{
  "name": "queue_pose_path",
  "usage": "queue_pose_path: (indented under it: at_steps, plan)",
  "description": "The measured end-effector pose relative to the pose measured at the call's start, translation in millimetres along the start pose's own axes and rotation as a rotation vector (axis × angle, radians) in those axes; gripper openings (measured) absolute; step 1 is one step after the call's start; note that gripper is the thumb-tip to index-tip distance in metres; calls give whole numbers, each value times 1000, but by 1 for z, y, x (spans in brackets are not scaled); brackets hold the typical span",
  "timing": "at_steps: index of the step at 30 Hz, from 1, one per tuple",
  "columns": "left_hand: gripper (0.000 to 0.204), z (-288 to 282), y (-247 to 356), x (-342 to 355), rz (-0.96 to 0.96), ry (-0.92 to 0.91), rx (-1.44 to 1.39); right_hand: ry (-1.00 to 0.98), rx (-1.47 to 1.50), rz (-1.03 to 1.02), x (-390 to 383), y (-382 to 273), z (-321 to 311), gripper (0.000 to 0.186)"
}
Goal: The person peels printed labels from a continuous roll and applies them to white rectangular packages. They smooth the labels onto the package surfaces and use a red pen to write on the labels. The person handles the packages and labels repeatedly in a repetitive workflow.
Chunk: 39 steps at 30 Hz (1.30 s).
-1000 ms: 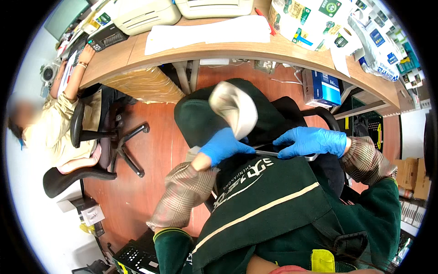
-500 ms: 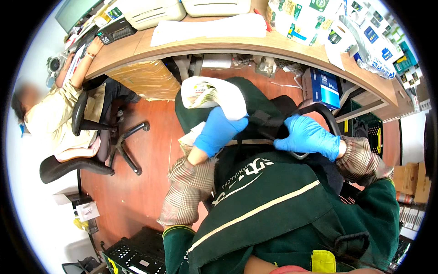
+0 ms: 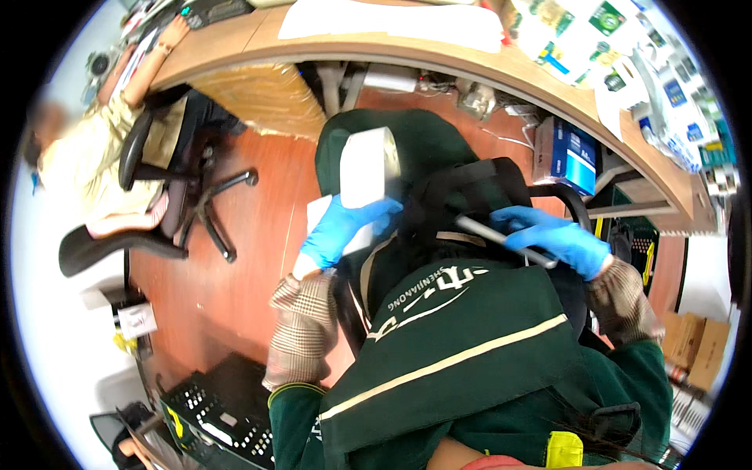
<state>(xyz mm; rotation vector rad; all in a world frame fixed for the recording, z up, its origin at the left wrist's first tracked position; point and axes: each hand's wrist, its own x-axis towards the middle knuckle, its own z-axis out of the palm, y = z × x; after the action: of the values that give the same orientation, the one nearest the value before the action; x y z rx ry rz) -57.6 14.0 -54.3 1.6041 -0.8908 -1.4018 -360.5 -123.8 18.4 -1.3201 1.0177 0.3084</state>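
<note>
My left hand (image 3: 333, 235), in a blue glove, is closed around the lower edge of a white label roll (image 3: 365, 168), held up over my lap. A loose white strip (image 3: 318, 210) sticks out beside that hand. My right hand (image 3: 560, 239), also gloved in blue, is closed on a slim grey bar (image 3: 501, 236) that slants across its fingers; blur hides what kind of tool it is. Between the hands a black bag or pouch (image 3: 470, 192) lies on my lap, over the dark green apron (image 3: 462, 321).
Ahead runs a wooden desk (image 3: 258, 51) with white paper (image 3: 392, 27) and packs of tissue rolls (image 3: 587, 39). Below it stands a blue paper box (image 3: 565, 157). A seated person (image 3: 102, 172) works at the left. A black crate (image 3: 215, 411) stands on the floor.
The label roll has turned, now showing its plain white outside. My right hand has moved right and slightly up, bringing the grey bar into fuller view. The whole view has shifted slightly.
</note>
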Motion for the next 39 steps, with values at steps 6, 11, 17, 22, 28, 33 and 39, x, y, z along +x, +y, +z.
queue_pose_path:
  at_steps: [6,11,17,22,28,33,39]
  plan:
    - [58,-8,-39,-42,-5,144,485,-172,188,-297,-2,-36,-32,66]
    - [31,13,-93,-33,33,333,795,-808,-440,-253,75,-92,37,74]
    - [16,37,-25,-44,68,547,894,-893,-415,-175,109,-77,62,46]
    - [16,54,19,-48,107,553,793,-379,-724,-578,73,-65,39,74]
    - [27,63,23,-8,12,310,902,-582,-415,-642,98,-53,31,59]
    - [26,70,49,-7,-117,374,488,-568,-768,-797,92,-47,-1,53]
    - [19,65,55,-18,-49,388,280,-120,-956,-1065,116,-33,19,38]
